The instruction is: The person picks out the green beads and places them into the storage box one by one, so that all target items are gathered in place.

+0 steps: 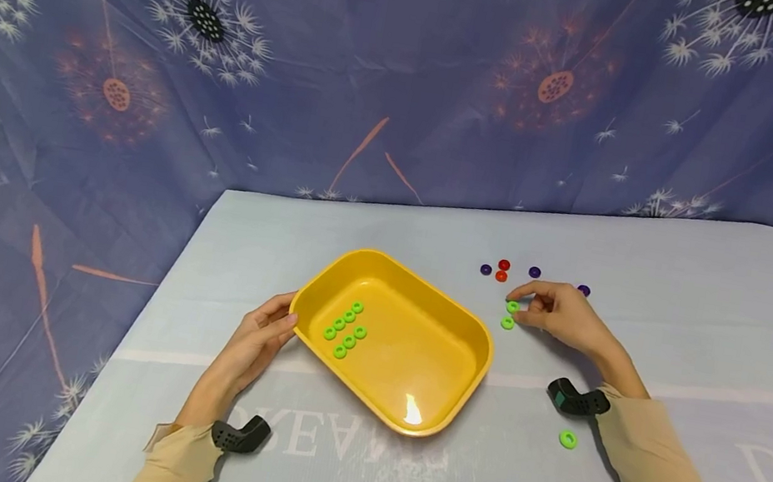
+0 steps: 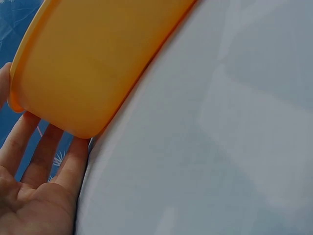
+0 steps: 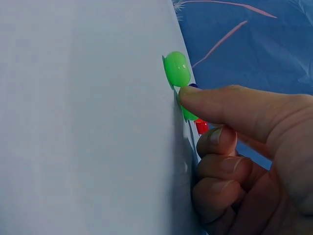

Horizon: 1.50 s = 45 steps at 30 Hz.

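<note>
My left hand grips the left end of a yellow plastic basin, thumb over the rim and fingers against the outer wall. Inside the basin lie several green rings, set out in two rows at its left side. Beyond the basin's right end, my right hand pinches a green ring between thumb and index finger, low over the table; the thumb partly hides this ring in the right wrist view. A second green ring lies just in front of it.
Two red rings and several dark purple rings lie behind the right hand. Another green ring is near the right wrist's black camera. A pale cloth covers the table, with a patterned curtain behind.
</note>
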Each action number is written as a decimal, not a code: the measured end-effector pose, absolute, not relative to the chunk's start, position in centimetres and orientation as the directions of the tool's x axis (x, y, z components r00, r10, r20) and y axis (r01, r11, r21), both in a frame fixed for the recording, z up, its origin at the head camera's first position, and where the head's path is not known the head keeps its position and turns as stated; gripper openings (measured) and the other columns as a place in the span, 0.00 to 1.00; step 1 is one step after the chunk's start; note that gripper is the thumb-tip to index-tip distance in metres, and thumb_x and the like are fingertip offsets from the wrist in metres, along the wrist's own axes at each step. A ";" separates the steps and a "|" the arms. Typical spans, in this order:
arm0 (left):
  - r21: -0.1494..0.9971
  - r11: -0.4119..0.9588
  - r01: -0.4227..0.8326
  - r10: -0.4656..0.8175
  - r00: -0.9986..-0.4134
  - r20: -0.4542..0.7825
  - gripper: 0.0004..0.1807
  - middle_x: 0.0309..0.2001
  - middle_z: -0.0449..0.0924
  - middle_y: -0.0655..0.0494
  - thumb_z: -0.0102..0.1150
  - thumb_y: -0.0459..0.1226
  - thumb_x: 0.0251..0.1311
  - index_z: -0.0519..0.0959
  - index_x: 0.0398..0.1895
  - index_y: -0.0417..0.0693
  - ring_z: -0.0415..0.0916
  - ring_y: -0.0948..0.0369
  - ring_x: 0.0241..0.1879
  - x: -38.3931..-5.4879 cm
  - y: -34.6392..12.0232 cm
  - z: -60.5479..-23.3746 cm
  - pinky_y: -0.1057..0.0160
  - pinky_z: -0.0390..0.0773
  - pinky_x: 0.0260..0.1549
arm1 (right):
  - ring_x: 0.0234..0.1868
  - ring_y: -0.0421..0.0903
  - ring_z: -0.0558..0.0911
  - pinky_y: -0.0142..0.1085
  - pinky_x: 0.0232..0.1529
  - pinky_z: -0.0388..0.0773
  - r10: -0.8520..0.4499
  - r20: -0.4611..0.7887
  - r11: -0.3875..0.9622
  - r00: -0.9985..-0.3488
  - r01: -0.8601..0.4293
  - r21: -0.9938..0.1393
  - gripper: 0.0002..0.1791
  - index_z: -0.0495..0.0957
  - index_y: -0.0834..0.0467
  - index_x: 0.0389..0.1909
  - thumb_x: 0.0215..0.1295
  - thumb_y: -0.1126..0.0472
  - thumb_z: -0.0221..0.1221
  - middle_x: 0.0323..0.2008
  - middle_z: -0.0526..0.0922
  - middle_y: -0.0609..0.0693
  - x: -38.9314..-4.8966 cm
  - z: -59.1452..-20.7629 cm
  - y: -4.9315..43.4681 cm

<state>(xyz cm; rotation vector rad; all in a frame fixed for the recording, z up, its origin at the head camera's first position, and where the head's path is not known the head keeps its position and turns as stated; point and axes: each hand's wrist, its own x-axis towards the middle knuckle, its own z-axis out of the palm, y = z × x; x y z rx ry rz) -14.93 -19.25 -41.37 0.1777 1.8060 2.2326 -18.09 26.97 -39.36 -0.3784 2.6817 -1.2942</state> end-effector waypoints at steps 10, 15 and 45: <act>0.973 -0.206 -0.107 0.295 -0.954 -0.043 0.16 0.56 0.74 0.56 0.50 0.30 0.71 0.73 0.60 0.45 0.74 0.63 0.54 -15.0 -19.3 -41.3 0.69 0.76 0.57 | 0.24 0.43 0.68 0.31 0.25 0.64 -0.264 -0.032 0.623 -0.964 -0.145 -0.768 0.14 0.83 0.60 0.48 0.62 0.65 0.66 0.24 0.72 0.51 -18.7 -39.9 27.1; 0.974 -0.197 -0.108 0.305 -0.951 -0.043 0.17 0.57 0.73 0.55 0.50 0.29 0.71 0.72 0.61 0.43 0.74 0.63 0.55 -15.1 -19.3 -41.5 0.69 0.76 0.57 | 0.25 0.43 0.69 0.30 0.25 0.65 -0.254 -0.048 0.627 -0.966 -0.127 -0.769 0.14 0.83 0.60 0.48 0.61 0.65 0.66 0.25 0.72 0.51 -18.7 -40.1 27.2; 0.980 -0.165 -0.111 0.291 -0.955 -0.059 0.20 0.57 0.73 0.56 0.52 0.31 0.71 0.68 0.64 0.38 0.74 0.64 0.55 -15.0 -19.3 -41.4 0.69 0.76 0.58 | 0.25 0.43 0.68 0.31 0.25 0.65 -0.235 -0.045 0.616 -0.971 -0.113 -0.779 0.13 0.83 0.60 0.47 0.62 0.63 0.66 0.25 0.72 0.52 -18.5 -39.9 27.0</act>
